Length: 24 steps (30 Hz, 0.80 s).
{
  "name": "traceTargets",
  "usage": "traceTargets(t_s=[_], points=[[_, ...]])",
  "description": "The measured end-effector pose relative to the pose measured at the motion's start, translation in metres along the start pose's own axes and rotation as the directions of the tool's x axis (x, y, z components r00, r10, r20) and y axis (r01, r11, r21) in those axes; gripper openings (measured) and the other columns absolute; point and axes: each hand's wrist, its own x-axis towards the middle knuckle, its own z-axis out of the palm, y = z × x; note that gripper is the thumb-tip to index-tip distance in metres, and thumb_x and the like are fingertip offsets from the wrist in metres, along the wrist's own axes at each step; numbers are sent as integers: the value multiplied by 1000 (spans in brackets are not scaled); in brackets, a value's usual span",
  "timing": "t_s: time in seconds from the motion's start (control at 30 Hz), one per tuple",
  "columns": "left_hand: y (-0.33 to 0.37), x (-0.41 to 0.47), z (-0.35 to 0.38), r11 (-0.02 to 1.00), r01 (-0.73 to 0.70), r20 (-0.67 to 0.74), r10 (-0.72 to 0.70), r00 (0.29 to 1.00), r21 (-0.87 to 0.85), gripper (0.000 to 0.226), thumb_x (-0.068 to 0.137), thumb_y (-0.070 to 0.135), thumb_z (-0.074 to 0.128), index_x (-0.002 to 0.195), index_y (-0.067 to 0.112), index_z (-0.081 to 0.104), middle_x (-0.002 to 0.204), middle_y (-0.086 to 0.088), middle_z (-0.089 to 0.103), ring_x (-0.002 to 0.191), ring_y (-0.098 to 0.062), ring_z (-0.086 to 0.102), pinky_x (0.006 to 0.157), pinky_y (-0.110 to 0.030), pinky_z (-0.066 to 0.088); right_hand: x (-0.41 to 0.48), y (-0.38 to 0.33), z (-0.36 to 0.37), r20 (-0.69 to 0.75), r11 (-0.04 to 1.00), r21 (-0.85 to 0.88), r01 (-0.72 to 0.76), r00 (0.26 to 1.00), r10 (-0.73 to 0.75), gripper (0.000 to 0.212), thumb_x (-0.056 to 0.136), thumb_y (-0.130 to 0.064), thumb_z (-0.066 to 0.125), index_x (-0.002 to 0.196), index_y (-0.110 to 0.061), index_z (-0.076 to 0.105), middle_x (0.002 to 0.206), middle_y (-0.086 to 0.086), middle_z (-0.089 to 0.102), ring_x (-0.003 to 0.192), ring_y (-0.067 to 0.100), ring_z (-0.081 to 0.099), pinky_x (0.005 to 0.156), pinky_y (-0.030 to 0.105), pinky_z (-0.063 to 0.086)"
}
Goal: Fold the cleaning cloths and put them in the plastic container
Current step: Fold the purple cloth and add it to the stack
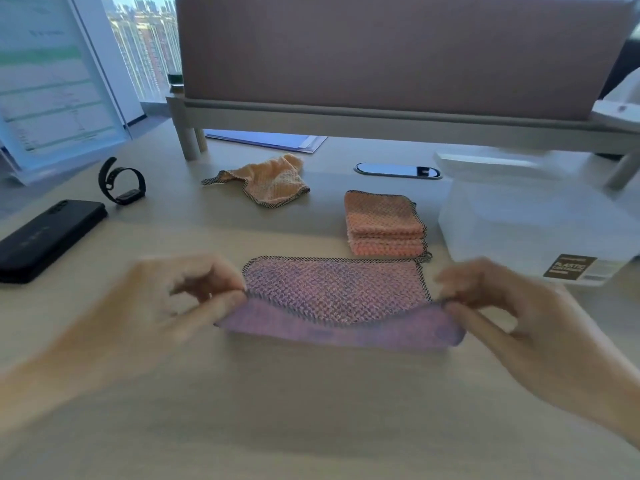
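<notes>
A purple cleaning cloth (337,289) with a dark stitched edge lies on the table in front of me, its near edge lifted and curled over. My left hand (180,299) pinches the cloth's near left corner, and my right hand (512,306) pinches the near right corner. Both hands are blurred. Behind the cloth sits a folded stack of orange cloths (384,225). A crumpled pale orange cloth (266,181) lies farther back at the centre. The clear plastic container (530,220), with a brown label, stands at the right.
A black phone (45,237) and a black smartwatch (121,181) lie at the left. A raised shelf (381,123) on legs spans the back, with papers (270,140) under it. A cable port (398,170) is set in the table. A monitor (52,81) stands at far left.
</notes>
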Motion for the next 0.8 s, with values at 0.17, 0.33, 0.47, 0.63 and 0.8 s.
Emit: traceTargets(t_s=[0.17,0.33,0.47,0.63,0.8], points=[[-15,58,12,968,166,4,-168,986,-189,10,84,22,77,87,31,77,78,2,79,73,-19,73,72,-22,55,67,24,13,10,950,228,-216,976,219,31,87,1,74,101,-26,70,81,-2,72,72,17,69,70,24,55],[-56,83,27,960,281,1,-281,960,3,13,84,28,82,86,40,76,74,13,77,70,-9,73,77,-37,61,94,55,38,-11,929,175,-325,943,332,27,83,-7,80,95,-28,70,73,-3,75,67,9,69,76,34,55],[-61,83,36,941,305,-41,-302,952,146,9,81,35,83,75,35,76,71,23,74,68,1,68,67,-26,54,95,69,50,-34,930,70,-360,931,362,23,81,-18,84,94,-32,71,69,-15,75,70,0,71,84,34,58],[-54,78,41,931,280,-81,-268,960,235,10,79,34,84,74,35,75,76,29,70,76,3,65,57,-10,43,88,63,53,-111,937,-19,-349,932,345,21,81,-20,83,93,-32,70,72,-16,74,71,-8,67,64,5,47],[-54,76,43,923,284,-122,-260,958,260,12,81,32,81,72,36,74,83,37,66,83,7,62,58,-7,41,84,63,56,-148,946,10,-324,935,322,22,80,-15,84,87,-29,69,75,-15,73,75,-5,67,66,2,48]])
